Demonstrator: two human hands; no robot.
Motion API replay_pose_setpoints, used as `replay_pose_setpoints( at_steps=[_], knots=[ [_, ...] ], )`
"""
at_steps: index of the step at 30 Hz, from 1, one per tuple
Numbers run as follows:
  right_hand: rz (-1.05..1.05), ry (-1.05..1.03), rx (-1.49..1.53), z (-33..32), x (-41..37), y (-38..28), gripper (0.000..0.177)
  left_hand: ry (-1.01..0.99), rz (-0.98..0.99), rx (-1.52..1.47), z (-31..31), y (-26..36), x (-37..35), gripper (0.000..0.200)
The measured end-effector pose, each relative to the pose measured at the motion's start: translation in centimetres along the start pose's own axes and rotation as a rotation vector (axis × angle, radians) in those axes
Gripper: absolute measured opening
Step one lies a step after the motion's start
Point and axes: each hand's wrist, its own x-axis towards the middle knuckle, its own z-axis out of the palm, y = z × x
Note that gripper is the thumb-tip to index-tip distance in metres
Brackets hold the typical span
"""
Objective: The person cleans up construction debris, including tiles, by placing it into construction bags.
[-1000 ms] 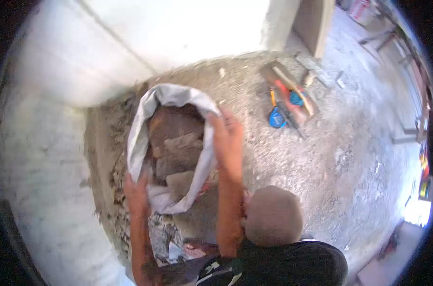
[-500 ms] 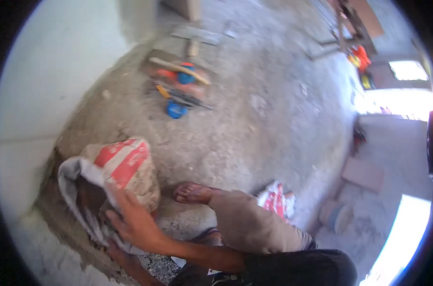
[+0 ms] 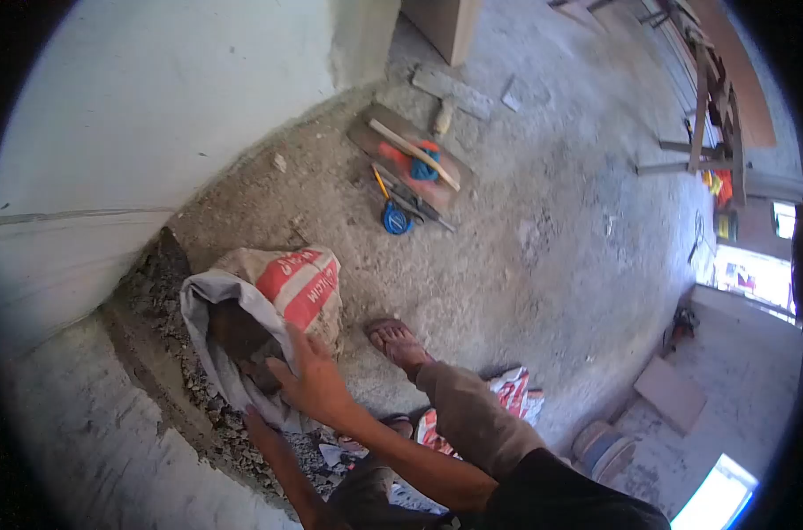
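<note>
An opened sack (image 3: 322, 287), white inside with a red band and printed letters outside, lies by the wall, its folded rim facing left. Grey-brown material (image 3: 238, 331) shows within the mouth. My right hand (image 3: 317, 384) holds the near right side of the rim, thumb towards the opening and fingers over the cloth. At the bottom edge of the mouth my left hand (image 3: 264, 433) grips the rim, its fingers partly hidden by the sack.
Rubble (image 3: 167, 300) lies along the wall base. Beyond the sack are a blue tape measure (image 3: 396, 217), a board (image 3: 361, 137) with a wooden stick, and a trowel (image 3: 454, 93). My foot (image 3: 397, 342) is right of the sack. Another red-white sack (image 3: 512, 393) and a bucket (image 3: 603, 450) are farther right.
The view has shifted, so the sack and tools appear farther right. Both hands remain at the sack's rim, and the mouth appears wider.
</note>
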Motion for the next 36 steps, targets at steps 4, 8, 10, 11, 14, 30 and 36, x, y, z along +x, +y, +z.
replay_pose_setpoints(
  at_steps=[4, 8, 10, 11, 14, 30, 36],
  knots=[
    [-0.085, 0.064, -0.111, -3.5, -0.7, -2.3, 0.052, 0.199, -0.151, 0.255, -0.3, -0.9, -3.4, 0.061],
    [-0.066, -0.106, 0.036, -8.5, -1.7, -1.1, 0.043, 0.269, 0.047, 0.465, -0.4, -5.2, -5.5, 0.055],
    [0.075, -0.208, 0.010, -11.1, -2.5, 0.8, 0.029, 0.250, 0.002, 0.383, 2.0, -5.1, -7.8, 0.052],
    [0.075, -0.211, 0.008, -11.8, -2.9, 2.2, 0.029, 0.239, -0.045, 0.305, 2.7, -5.0, -9.0, 0.049],
    [0.102, 0.005, -0.102, -13.7, -5.4, 3.9, 0.022, -0.126, -0.125, 0.291, 2.8, -6.4, -12.4, 0.047],
    [0.166, 0.169, -0.589, -34.3, -17.6, -2.0, 0.045, -0.187, 0.159, 1.186, 6.5, -0.8, -31.3, 0.066],
    [0.142, 0.107, -0.537, -41.5, -19.9, -0.9, 0.072, -0.695, 0.213, 1.219, 11.3, 1.7, -34.5, 0.087]
  ],
)
